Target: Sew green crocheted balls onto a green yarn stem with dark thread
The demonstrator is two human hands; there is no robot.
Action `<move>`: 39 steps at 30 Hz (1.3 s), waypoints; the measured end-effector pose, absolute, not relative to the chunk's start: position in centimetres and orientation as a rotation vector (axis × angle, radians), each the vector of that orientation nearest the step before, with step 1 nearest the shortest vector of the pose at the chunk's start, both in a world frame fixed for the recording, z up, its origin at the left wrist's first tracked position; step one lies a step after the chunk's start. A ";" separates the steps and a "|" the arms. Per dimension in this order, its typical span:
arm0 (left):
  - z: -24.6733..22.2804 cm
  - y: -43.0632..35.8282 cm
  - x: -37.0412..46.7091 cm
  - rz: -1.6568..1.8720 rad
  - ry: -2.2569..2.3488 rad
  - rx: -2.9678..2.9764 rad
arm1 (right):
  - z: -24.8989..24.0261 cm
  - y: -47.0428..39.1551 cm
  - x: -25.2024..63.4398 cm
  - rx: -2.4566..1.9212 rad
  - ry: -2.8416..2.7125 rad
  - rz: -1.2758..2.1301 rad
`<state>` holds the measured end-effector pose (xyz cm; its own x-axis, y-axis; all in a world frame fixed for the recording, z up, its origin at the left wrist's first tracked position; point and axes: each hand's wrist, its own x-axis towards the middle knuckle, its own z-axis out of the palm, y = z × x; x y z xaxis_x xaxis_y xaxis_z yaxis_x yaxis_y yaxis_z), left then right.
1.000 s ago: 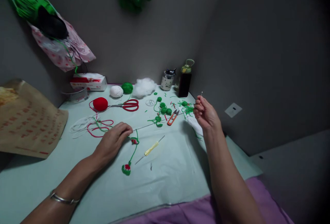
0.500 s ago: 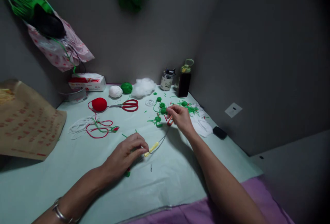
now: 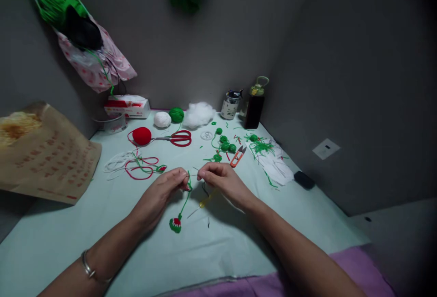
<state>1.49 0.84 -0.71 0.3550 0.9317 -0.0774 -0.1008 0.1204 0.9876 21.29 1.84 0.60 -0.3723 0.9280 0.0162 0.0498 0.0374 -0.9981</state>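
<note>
My left hand (image 3: pixel 167 192) is closed, its thumb and forefinger pinching a small green crocheted piece (image 3: pixel 188 186) with green yarn. The yarn runs down to a green crocheted piece with a red and white middle (image 3: pixel 175 225) on the table. Just to the right, my right hand (image 3: pixel 220 181) pinches a thin needle-like wire (image 3: pixel 193 175) that reaches across to the left fingertips. Whether it is a needle cannot be made out. Below the right hand lies a thin metal tool with a yellow handle (image 3: pixel 204 202), beside a dark cord loop (image 3: pixel 205 189).
Orange thread snips (image 3: pixel 238 156) lie beyond my right hand, near green crocheted balls (image 3: pixel 224 146) and yarn scraps (image 3: pixel 262 146). Red-handled scissors (image 3: pixel 180 138), a red yarn ball (image 3: pixel 141 136) and white stuffing (image 3: pixel 199 115) are farther back. A paper bag (image 3: pixel 58 165) stands left.
My right hand has left the orange snips and come toward me, beside my left. My left hand has let go of the yellow-handled tool and now holds a green piece. The view has shifted slightly.
</note>
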 end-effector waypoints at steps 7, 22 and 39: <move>-0.6 1.2 1.6 1.035 0.779 0.703 | 0.1 1.3 20.4 -0.928 -1.809 0.924; -2.0 0.7 2.1 1.132 1.031 1.897 | 0.5 1.1 21.2 -0.870 -2.076 0.576; -1.1 1.1 1.9 1.083 0.991 1.179 | 0.5 1.7 21.0 -1.026 -1.880 0.956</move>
<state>1.90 1.07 -1.09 0.2058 0.9781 -0.0305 -0.1168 0.0555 0.9916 20.96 1.71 0.46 -0.3745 0.8872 0.2695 0.3047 0.3923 -0.8679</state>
